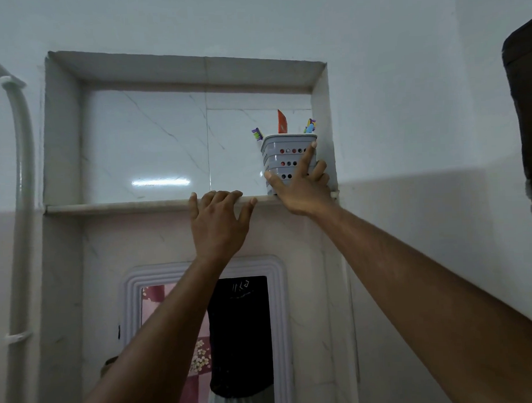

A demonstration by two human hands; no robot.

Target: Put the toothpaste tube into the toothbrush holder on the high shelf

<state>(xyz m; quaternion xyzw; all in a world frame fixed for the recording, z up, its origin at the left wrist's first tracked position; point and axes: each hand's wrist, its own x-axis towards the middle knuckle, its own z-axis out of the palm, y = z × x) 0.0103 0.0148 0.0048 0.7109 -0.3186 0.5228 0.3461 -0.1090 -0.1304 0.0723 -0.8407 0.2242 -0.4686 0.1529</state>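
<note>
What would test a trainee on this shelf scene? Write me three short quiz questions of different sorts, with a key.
1. True or false: the toothpaste tube stands inside the toothbrush holder.
2. Which hand touches the holder? A) left hand B) right hand C) both
3. Fill in: the left hand's fingers rest on the front edge of the ____.

Key
1. True: its orange-red end sticks up above the rim, between the toothbrushes.
2. B: the right hand lies spread against the holder's front; the left is apart from it.
3. shelf
</note>
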